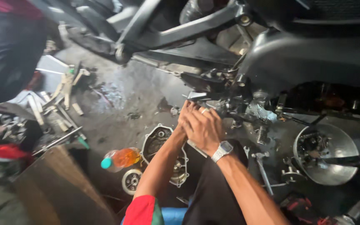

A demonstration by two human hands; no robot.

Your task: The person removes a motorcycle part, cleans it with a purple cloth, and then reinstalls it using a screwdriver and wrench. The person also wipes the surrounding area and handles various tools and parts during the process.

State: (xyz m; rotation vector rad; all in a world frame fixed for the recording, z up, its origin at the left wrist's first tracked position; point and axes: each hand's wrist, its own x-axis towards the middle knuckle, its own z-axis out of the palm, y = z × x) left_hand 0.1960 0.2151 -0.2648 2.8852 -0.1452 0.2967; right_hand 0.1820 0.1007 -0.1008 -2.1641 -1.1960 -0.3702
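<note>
Grimy floor; both hands point(201, 125) seemingly grip an engine part point(246, 110).

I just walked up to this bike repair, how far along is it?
Done: an engine cover lies off on the floor, small parts sit in a metal bowl. In hand: left hand and right hand work together at the engine's underside. Left: loose parts not yet refitted.

Oil-stained concrete workshop floor point(121, 96), scattered hand tools point(65, 87) toward its left side, plastic bottle of orange liquid point(121, 158) lying flat, engine cover point(163, 154) beside it, steel bowl of parts point(326, 154) at right, wrench point(263, 168) nearby
</note>
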